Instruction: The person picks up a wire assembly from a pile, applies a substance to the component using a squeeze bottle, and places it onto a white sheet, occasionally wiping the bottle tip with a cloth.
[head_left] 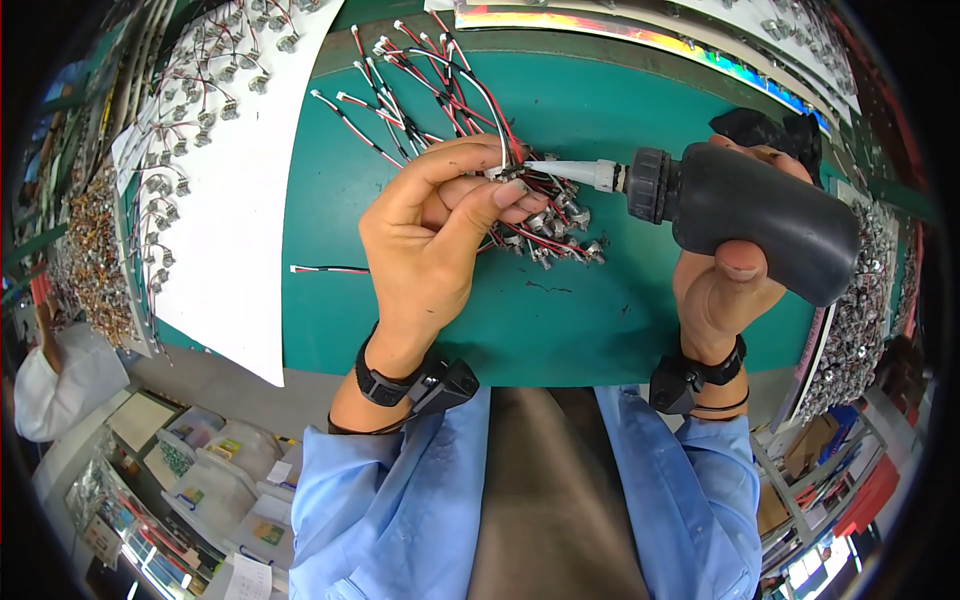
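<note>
My left hand (425, 235) pinches a small metal part with red, white and black wires (507, 172) between thumb and fingertips. Wrapped round a black squeeze bottle (775, 220), my right hand (715, 295) holds it tilted, its pale tapered nozzle (575, 173) pointing left. The nozzle tip is at the held part; whether they touch I cannot tell. Behind and below my left hand lies a bundle of similar wired parts (560, 235), their white connectors fanned out toward the far left. One lone wire lead (330, 269) sticks out left of my wrist.
A green mat (590, 330) covers the table. At left, a white sheet (225, 220) carries rows of wired parts. A heap of small metal parts (850, 335) borders the right side, with black cloth (808, 145) behind the bottle. Another person's white sleeve (75, 385) shows at far left.
</note>
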